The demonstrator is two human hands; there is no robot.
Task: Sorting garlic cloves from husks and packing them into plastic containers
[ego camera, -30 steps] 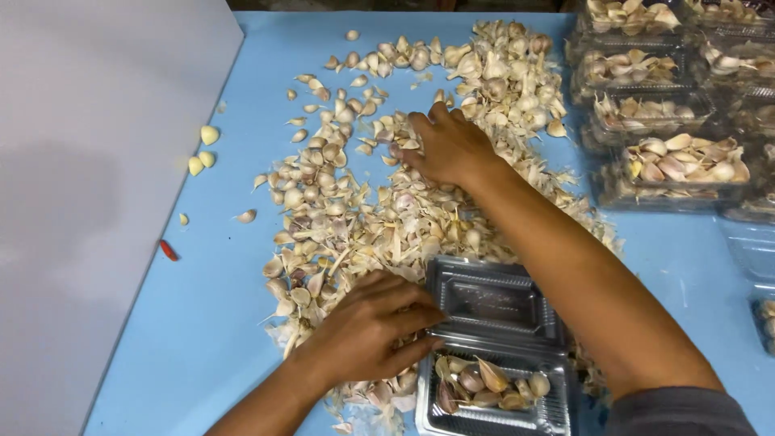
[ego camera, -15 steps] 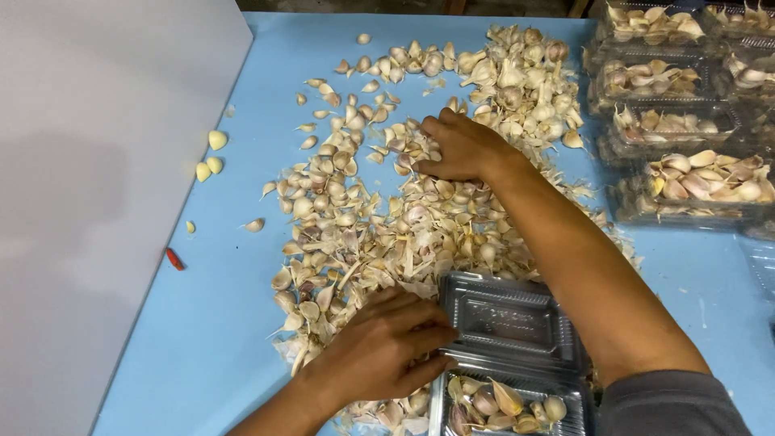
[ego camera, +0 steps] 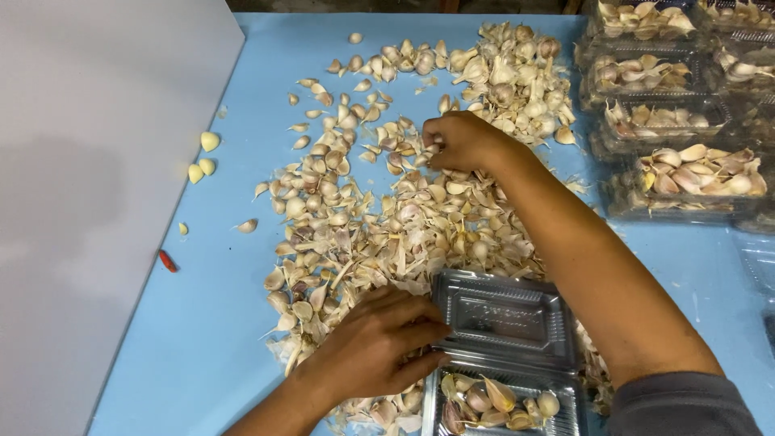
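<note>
A wide heap of garlic cloves and papery skins (ego camera: 387,202) lies spread over the blue table (ego camera: 202,323). My right hand (ego camera: 460,141) reaches into the heap's middle with fingers curled around cloves. My left hand (ego camera: 371,347) rests on the cloves at the near edge, its fingers against the side of a clear hinged plastic box (ego camera: 504,355). The box's lid lies flat and its near half holds several cloves.
Filled clear plastic boxes of garlic (ego camera: 678,121) stand stacked at the back right. A white board (ego camera: 89,186) covers the table's left side. A few peeled yellow cloves (ego camera: 202,157) and a small red bit (ego camera: 167,261) lie near its edge.
My right hand has shifted a little left in the heap and closed on cloves. My left hand has stayed by the open box.
</note>
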